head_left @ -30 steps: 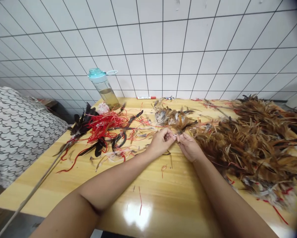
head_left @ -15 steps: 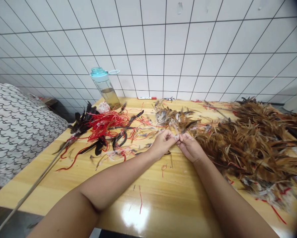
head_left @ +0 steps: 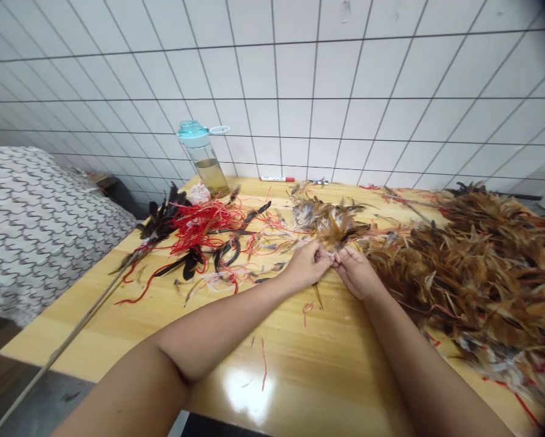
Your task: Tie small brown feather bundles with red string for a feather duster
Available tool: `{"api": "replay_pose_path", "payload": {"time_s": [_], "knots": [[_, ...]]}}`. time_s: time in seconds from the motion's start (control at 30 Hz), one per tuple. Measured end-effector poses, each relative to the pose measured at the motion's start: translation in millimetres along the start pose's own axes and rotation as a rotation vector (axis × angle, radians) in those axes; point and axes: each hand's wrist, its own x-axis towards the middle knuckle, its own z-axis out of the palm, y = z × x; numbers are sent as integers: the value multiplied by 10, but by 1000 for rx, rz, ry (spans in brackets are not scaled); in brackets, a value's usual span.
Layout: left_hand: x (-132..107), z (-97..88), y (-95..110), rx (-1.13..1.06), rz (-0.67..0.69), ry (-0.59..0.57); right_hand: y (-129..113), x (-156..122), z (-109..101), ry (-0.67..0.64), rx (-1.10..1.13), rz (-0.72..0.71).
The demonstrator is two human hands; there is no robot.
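Observation:
My left hand [head_left: 308,263] and my right hand [head_left: 355,270] meet over the middle of the table, fingers pinched closed and nearly touching. Between the fingertips runs a thin whitish strip [head_left: 329,254], pinched by my left hand. A small fan of brown feathers [head_left: 335,232] rises right at my right fingertips, its base seemingly pinched there; the fingers hide most of it. Just behind lies a bunch of grey-brown feathers [head_left: 305,213]. Right of my right hand spreads a large heap of brown feathers [head_left: 473,267].
On the wooden table [head_left: 199,340], a tangle of red string [head_left: 204,221] lies left, beside black feathers [head_left: 163,215] on a long stick [head_left: 79,325]. A water bottle [head_left: 211,173] and a red-and-white marker [head_left: 277,179] are near the tiled wall [head_left: 295,73]. Patterned cloth [head_left: 40,230] is far left.
The whitish strip's loop above my left fingers has drawn down between both hands. My hands have come closer to the feather fan's base. The whole view has shifted slightly.

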Motion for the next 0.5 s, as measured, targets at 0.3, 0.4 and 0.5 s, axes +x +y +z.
{"api": "replay_pose_path", "payload": {"time_s": [0.3, 0.4, 0.5], "knots": [[24, -48, 41, 209, 101, 20, 56, 46, -64, 41, -114, -16], [20, -115, 92, 254, 164, 42, 93, 72, -91, 80, -109, -45], [31, -212, 144, 298, 188, 92, 104, 89, -115, 127, -93, -68]]}}
